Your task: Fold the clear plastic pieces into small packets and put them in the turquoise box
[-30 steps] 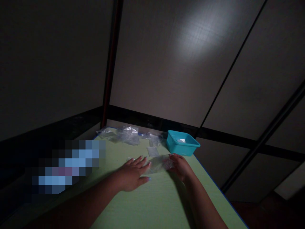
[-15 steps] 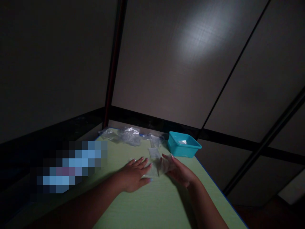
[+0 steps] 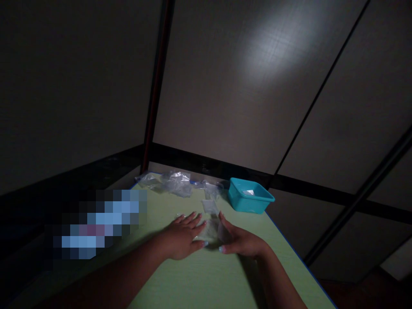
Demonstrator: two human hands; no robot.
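My left hand [image 3: 185, 236] lies palm down with its fingers spread, over a thin clear plastic bag [image 3: 207, 231] on the pale green table. On the bag's right side is my right hand [image 3: 243, 241], its thumb and forefinger stretched well apart. A greyish flap of the plastic shows between them, and the hand is touching or right beside it. Just beyond the fingers lies a small flat whitish packet or sheet [image 3: 210, 207]; its exact kind is unclear.
Crumpled clear plastic bags [image 3: 177, 183] lie along the far edge of the green table [image 3: 183, 283]. A turquoise basket [image 3: 249, 201] with something whitish inside stands at the far right corner. Dark panelled walls rise behind. A pixelated patch covers the left side.
My right hand has turned palm down and brought its thumb in towards the left, and the raised plastic flap has come down lower. My left hand stays flat in place.
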